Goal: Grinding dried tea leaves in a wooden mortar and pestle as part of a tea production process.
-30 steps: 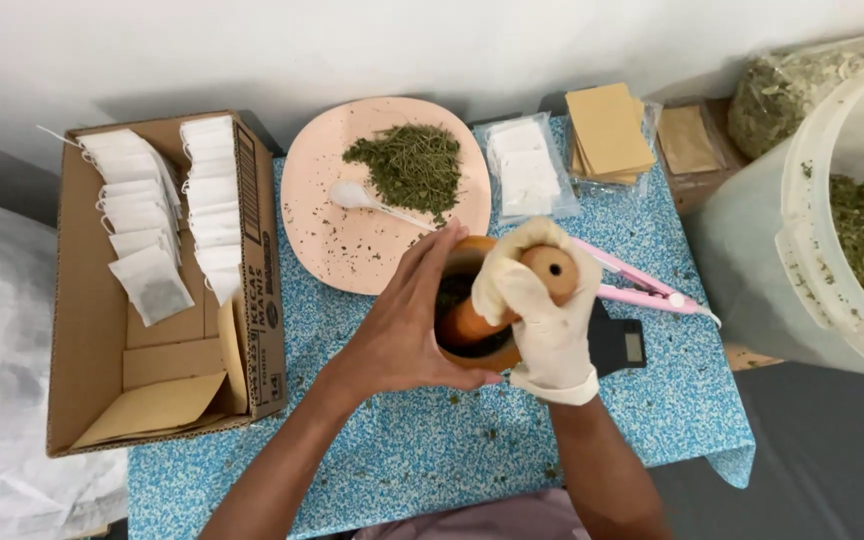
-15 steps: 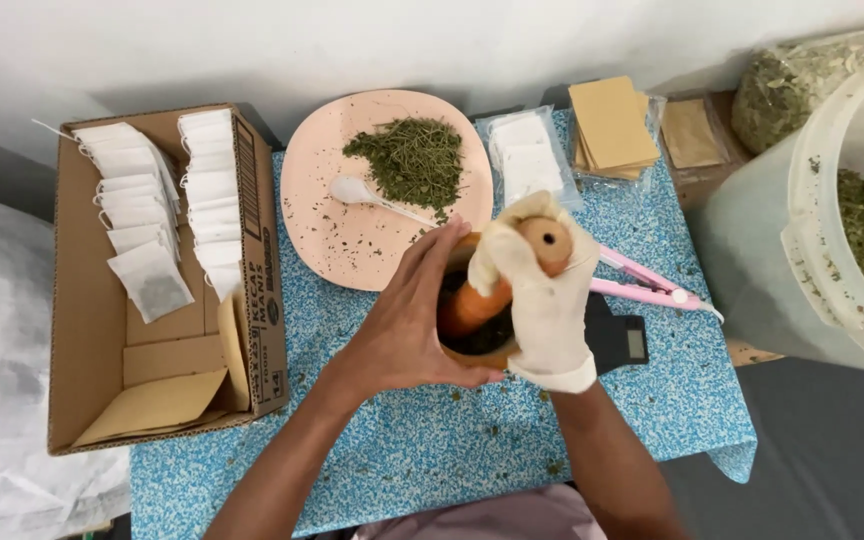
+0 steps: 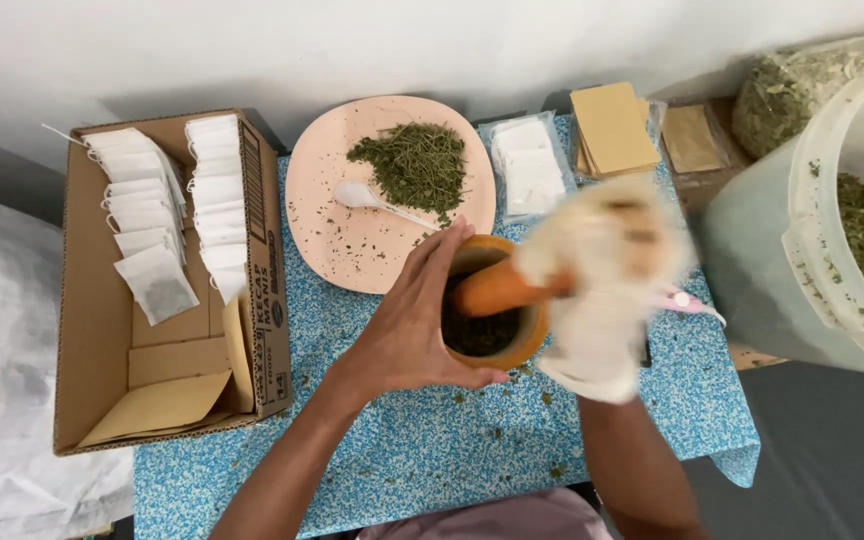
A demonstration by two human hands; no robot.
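Observation:
My left hand (image 3: 410, 325), bare, wraps around the left side of a wooden mortar (image 3: 524, 345) that stands on the blue speckled table. Dark ground herb (image 3: 480, 330) lies inside the mortar. In a white glove, my right hand (image 3: 607, 275) is blurred with motion and grips a wooden pestle (image 3: 497, 288). The pestle leans to the right, its lower end over the mortar's bowl.
A pink plate (image 3: 342, 250) with dried green herb (image 3: 414, 165) and a white spoon (image 3: 367, 198) lies behind the mortar. A cardboard box (image 3: 102, 330) of white filter bags sits left. Packets of bags (image 3: 530, 165), brown envelopes (image 3: 612, 128), a pink tool (image 3: 687, 302) and a big herb tub (image 3: 832, 270) stand right.
My right hand has swung to the right and tilted the pestle over, out of its upright stance. My left hand stays on the mortar.

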